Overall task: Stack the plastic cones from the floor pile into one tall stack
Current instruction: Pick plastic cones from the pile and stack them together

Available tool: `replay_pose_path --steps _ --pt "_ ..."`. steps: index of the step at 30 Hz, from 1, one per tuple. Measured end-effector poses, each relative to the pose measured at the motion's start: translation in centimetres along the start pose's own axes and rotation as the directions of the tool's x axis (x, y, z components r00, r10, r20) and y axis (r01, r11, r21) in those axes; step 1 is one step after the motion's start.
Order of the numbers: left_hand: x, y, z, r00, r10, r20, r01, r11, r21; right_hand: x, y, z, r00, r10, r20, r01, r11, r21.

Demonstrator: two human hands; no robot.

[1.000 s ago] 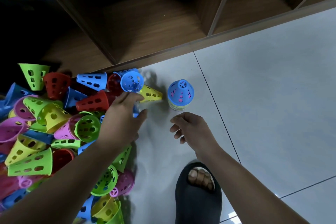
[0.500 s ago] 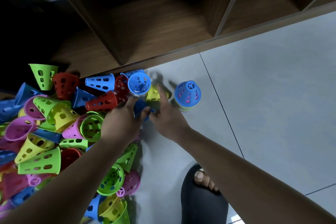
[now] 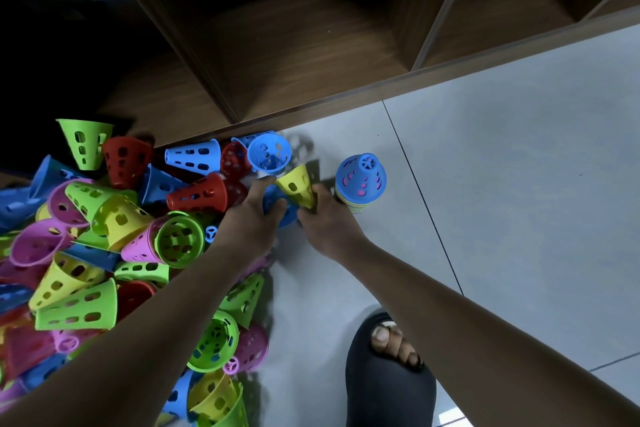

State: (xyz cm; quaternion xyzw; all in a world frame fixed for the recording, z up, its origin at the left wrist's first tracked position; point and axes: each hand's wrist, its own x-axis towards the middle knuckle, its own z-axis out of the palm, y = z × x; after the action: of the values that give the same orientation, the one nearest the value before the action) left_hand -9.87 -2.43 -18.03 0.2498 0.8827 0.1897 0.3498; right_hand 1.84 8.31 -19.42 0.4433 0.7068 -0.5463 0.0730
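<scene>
Fingers [image 3: 317, 191] of the right hand [image 3: 329, 224] pinch a yellow perforated plastic cone [image 3: 296, 185] by what appears to be its narrow end. This holds the cone tilted and clear of the grey tiled floor [image 3: 519, 184], with the wide rim turned away from the palm. Fingers [image 3: 260, 185] of the left hand [image 3: 249, 218] are curled round a blue plastic cone [image 3: 289, 216], which is largely hidden between the two hands, so its orientation cannot be told. Both hands work at the right edge of the floor pile of mixed plastic cones [image 3: 104, 236], which lies along the foot of a brown wooden shelf unit [image 3: 311, 45]. The short stack of nested cones [image 3: 360, 180] is capped by a blue cone with its narrow end up. It stands upright on the floor just beside the right hand and apart from the pile. This placement is judged deliberate: loose cones cannot roll against the stack, yet it is within reach. The stack is low and the pile large, so the task is judged to be at an early stage. Next, the yellow cone must be turned rim down and centred over the cap, since an off-centre drop could tip the stack. A foot in a black slipper [image 3: 388, 374] is planted near the right forearm
</scene>
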Motion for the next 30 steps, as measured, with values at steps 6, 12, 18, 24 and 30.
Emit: replay_pose_path --steps 6,12,18,24,30 --pt "-0.5 -0.4 -0.1 0.997 -0.055 0.044 0.066 0.948 -0.312 -0.6 0.5 0.1 1.000 -0.005 0.001 0.005 0.984 0.175" --pt "-3.2 -0.2 -0.3 0.999 -0.049 0.020 0.052 0.846 -0.531 -3.0 1.3 0.5 1.000 -0.020 -0.001 0.019 0.965 0.260" --pt "-6.4 0.3 -0.6 0.991 0.078 -0.107 -0.115 0.907 -0.404 -6.8 1.8 0.9 0.995 -0.096 -0.017 0.093 0.873 0.478" --pt "-8.7 1.9 -2.3 0.973 0.218 -0.071 -0.228 0.897 -0.379 -8.5 0.6 0.1 0.983 -0.107 -0.147 0.174 0.786 0.594" --pt "-9.6 4.6 -5.3 0.939 0.320 -0.130 -0.345 0.866 -0.362 -10.4 -1.8 -3.0 0.916 -0.208 -0.342 0.373 0.754 0.541"
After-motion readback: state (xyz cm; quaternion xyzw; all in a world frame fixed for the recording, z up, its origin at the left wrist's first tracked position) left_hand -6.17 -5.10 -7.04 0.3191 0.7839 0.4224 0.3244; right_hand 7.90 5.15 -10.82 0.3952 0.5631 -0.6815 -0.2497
